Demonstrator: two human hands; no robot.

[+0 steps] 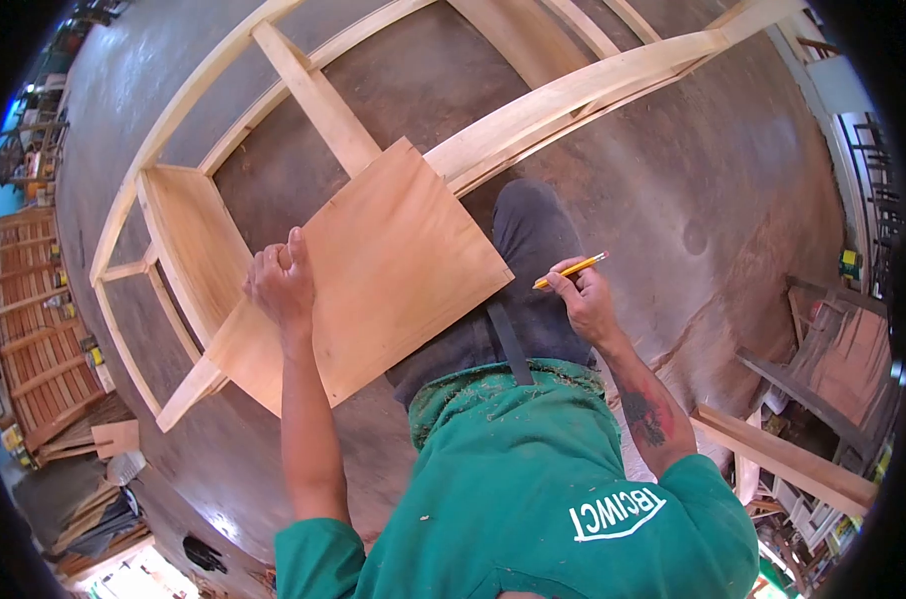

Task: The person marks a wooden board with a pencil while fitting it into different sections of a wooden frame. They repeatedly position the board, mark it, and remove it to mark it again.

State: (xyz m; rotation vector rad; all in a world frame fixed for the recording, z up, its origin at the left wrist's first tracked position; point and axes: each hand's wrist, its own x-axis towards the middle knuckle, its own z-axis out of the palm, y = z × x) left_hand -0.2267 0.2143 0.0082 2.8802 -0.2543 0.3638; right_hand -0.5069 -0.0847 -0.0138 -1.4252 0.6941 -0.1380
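Observation:
A flat wooden panel [403, 270] lies over the near side of a pale wooden frame [318, 105], partly above my lap. My left hand [281, 280] is closed on the panel's left edge, its fingers curled over it. Just right of the panel's right corner, my right hand [585, 301] pinches a yellow pencil [571, 270], whose tip points left toward that corner. The pencil tip and the panel appear apart.
Slatted wooden pieces [38, 319] stand at the far left. Wood scraps [98, 519] lie at the lower left. On the right are a long wooden beam [787, 459] and a dark wooden structure [822, 369]. Brown floor [712, 210] surrounds the frame.

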